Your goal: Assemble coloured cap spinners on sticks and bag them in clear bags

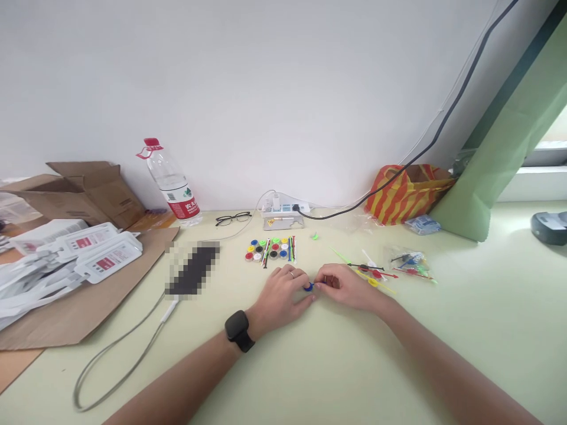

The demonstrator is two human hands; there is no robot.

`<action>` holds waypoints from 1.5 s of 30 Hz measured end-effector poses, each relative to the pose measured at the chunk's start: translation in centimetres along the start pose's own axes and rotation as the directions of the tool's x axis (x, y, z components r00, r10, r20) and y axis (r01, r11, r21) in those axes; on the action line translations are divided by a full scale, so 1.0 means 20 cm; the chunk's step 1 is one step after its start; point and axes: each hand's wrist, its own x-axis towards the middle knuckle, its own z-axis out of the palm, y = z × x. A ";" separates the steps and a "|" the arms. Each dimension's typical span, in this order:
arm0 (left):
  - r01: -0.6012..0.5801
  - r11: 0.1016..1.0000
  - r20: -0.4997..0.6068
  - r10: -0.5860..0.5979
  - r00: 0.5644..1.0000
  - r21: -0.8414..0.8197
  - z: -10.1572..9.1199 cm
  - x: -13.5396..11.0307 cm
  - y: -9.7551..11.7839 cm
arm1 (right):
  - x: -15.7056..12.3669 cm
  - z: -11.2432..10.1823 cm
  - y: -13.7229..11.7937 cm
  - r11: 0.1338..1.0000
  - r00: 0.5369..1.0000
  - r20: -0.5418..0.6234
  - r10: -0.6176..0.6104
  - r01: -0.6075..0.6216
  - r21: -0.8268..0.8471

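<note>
My left hand (281,295), with a ring and a black watch (238,328), closes its fingertips on a small blue round plastic piece (308,288) at the tabletop. Close against it, my right hand (348,286) pinches a thin blue pointer (318,284), most of it hidden by the fingers. Behind the left hand lie colored round pieces (274,254) in rows, with thin colored pointers (292,249) between them. Loose pointers with arrow tips (374,282) in yellow, red, black and white lie just beyond my right hand.
A clear bag of small parts (410,262) lies at right. A power strip (283,206), glasses (233,219) and a water bottle (175,183) stand along the wall. Cartons (101,195) and white tags (106,260) fill the left; a cable (128,366) loops in front.
</note>
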 end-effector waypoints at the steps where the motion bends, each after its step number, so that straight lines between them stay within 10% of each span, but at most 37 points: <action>1: -0.005 1.000 -0.006 0.005 1.000 -0.025 0.00 0.00 0.00 | 0.00 0.00 -0.01 1.000 1.000 -0.027 0.006 -0.006 -0.007; 10: 0.092 0.965 -0.230 -0.150 0.962 -0.246 -0.04 -0.03 -0.03 | -0.04 0.00 -0.07 0.991 0.969 -0.206 0.133 -0.135 0.001; 18: 0.160 0.934 -0.285 -0.256 0.924 -0.321 -0.02 -0.02 -0.05 | 0.00 -0.08 -0.06 0.940 0.880 -0.410 0.242 -0.107 0.325; 25: 0.169 0.921 -0.285 -0.277 0.918 -0.352 -0.02 -0.01 -0.05 | 0.00 -0.18 0.11 0.979 0.829 -0.551 0.092 -0.177 -0.103; 31: 0.165 0.903 -0.311 -0.301 0.902 -0.396 0.00 0.00 -0.07 | -0.01 -0.16 0.22 0.881 0.945 -0.326 -0.013 -0.144 -0.452; 45: 0.174 0.892 -0.305 -0.318 0.898 -0.418 0.00 0.00 -0.07 | -0.01 -0.14 0.24 0.767 0.939 -0.343 -0.009 -0.213 -0.605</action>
